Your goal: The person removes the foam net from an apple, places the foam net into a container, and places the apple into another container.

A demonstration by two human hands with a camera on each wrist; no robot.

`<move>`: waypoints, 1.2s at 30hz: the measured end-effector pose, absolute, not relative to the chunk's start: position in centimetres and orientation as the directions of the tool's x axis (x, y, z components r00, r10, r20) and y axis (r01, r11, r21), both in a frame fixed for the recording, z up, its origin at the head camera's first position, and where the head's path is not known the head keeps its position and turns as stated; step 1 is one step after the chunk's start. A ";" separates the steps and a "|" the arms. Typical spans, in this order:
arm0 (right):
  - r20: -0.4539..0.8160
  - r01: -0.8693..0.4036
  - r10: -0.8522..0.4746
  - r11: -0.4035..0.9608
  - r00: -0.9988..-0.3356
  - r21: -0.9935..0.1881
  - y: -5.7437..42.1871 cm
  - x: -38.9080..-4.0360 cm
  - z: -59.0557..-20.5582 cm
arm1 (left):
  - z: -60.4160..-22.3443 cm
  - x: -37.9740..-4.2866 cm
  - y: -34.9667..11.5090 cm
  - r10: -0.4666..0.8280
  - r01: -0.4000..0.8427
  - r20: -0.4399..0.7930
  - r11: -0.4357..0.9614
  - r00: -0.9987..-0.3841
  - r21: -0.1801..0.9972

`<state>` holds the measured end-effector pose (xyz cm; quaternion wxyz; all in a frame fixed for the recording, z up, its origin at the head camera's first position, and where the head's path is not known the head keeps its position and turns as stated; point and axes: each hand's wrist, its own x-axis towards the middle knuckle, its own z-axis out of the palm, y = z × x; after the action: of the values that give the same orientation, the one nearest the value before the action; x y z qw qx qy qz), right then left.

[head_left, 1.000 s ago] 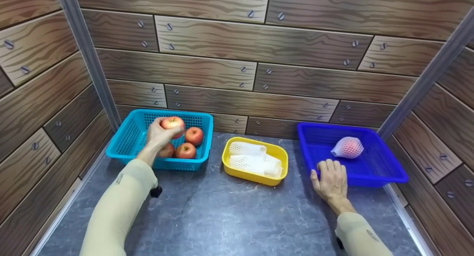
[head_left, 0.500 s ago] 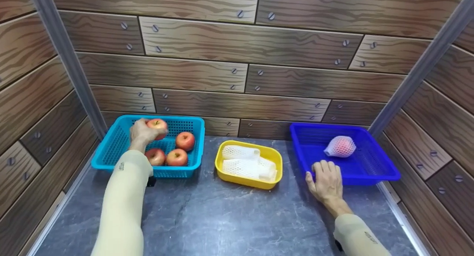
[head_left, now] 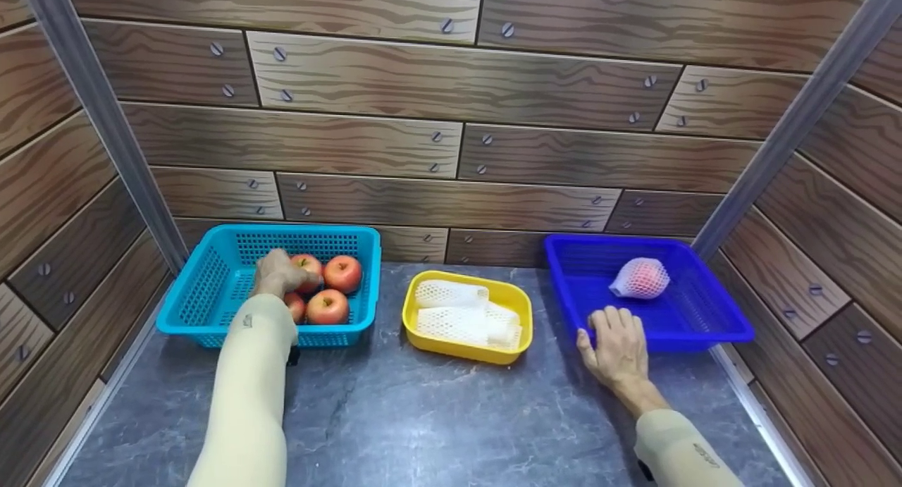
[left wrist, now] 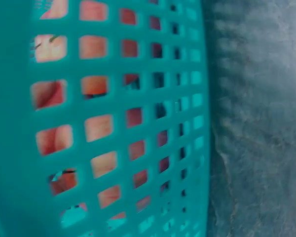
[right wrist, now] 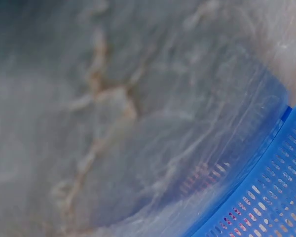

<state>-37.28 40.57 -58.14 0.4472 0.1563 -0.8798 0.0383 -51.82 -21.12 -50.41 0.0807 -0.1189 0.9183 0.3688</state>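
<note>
My left hand (head_left: 277, 272) reaches down into the teal basket (head_left: 201, 282) at the left and grips a red apple (head_left: 308, 265) with its thumb across the near side. Beside it sit more apples, one behind at the right (head_left: 342, 273) and one in front (head_left: 328, 306); another is partly covered by my wrist. Through the holes of the basket wall (left wrist: 121, 123), the left wrist view shows bits of fruit and skin. At the near left corner of the blue basket (head_left: 687, 340), my right hand (head_left: 617, 346) holds the rim, fingertips over the edge.
Inside the blue basket lies an apple in a white foam net (head_left: 643, 278). Between the baskets stands a yellow tray (head_left: 465, 353) with several white foam nets (head_left: 451, 323). Wood-patterned walls (head_left: 359, 145) enclose the dark grey tabletop (head_left: 409, 423) at the back and sides.
My left hand has lowered the apple from above the teal basket down among the others. The head view has shifted a little to the right; my right hand stays at the blue rim.
</note>
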 end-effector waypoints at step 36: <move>0.762 -0.311 -0.224 0.950 -0.607 0.031 40.3 -37.7 -57.8 | -48.9 -42.2 -15.9 -0.015 0.209 0.469 0.882 -0.883 0.423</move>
<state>-37.67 40.33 -57.81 0.4171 0.1497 -0.8949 0.0522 -42.24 -15.88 -48.90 -0.2363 0.0515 0.9408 0.2375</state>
